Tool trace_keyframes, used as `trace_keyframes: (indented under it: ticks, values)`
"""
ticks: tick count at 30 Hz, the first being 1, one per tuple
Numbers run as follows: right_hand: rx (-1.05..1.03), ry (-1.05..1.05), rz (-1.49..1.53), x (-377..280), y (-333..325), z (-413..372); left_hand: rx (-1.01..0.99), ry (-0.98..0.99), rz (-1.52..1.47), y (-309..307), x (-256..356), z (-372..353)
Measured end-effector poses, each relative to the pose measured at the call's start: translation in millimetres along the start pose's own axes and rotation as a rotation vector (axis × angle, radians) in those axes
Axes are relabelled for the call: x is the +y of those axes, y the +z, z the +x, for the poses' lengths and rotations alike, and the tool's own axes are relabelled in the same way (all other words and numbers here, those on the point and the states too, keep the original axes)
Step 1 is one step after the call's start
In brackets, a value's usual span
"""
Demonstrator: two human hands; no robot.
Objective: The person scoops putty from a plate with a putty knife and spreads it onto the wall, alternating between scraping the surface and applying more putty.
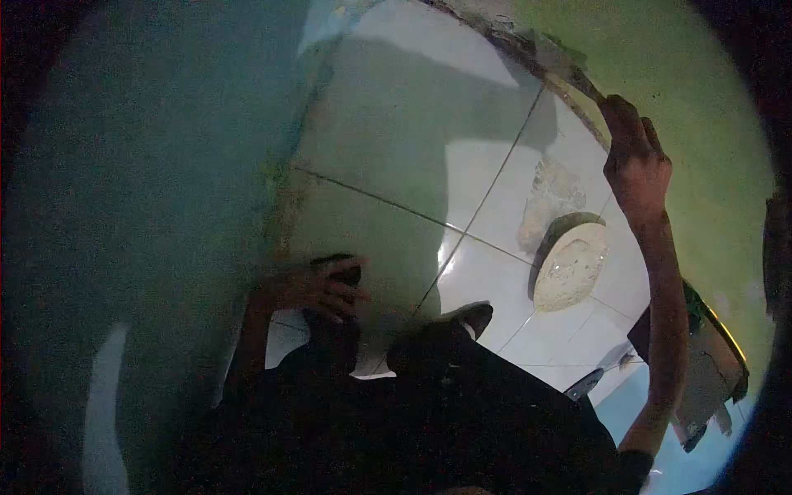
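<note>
My right hand (638, 157) is raised at the upper right, its fingers wrapped round the handle of a flat tool, probably a scraper (584, 82). The tool's far end lies against the foot of the green wall (685, 107), where the surface is rough and grey. At the lower left, my left hand (330, 287) hangs over a dark shoe with its fingers spread, holding nothing. Between the hands and nearer the right arm, a pale oval dish (572, 266) with whitish material in it rests on the tiled floor.
White floor tiles (487, 173) carry a beige smear (549, 198) beside the dish. A dark shoe (473, 318) shows below. At the lower right stands a dark, angular object (709, 363) with a yellow edge. A bluish wall (165, 181) rises on the left.
</note>
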State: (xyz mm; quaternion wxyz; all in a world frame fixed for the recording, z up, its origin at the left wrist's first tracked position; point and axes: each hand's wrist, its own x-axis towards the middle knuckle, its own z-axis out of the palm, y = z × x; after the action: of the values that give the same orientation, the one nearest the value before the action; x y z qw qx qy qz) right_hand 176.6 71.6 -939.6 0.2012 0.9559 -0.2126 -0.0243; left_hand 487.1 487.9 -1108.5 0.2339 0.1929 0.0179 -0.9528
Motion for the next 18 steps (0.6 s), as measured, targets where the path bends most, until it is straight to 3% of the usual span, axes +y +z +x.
trace_keyframes:
  ticks: [2, 7, 9, 12, 16, 18]
  values:
    - [-0.03, 0.004, 0.04, -8, -6, 8, -0.031, 0.024, -0.009, -4, 1, 0]
    - [-0.065, -0.249, -0.052, -20, 18, 57, -0.034, -0.006, -0.071, 10, 15, 2]
    - [-0.027, -0.231, -0.119, -8, 33, 60, -0.032, -0.019, 0.267, 14, 15, -1]
    - [-0.02, -0.174, -0.157, 2, 29, 43, -0.045, -0.003, 0.027, 10, 13, -4]
    - [-0.107, -0.031, -0.017, -14, 7, 34, -0.01, 0.034, 0.165, 12, 7, -5]
    - [-0.039, -0.055, -0.022, -22, 16, 46, 0.058, 0.064, -0.057, -11, -10, -3]
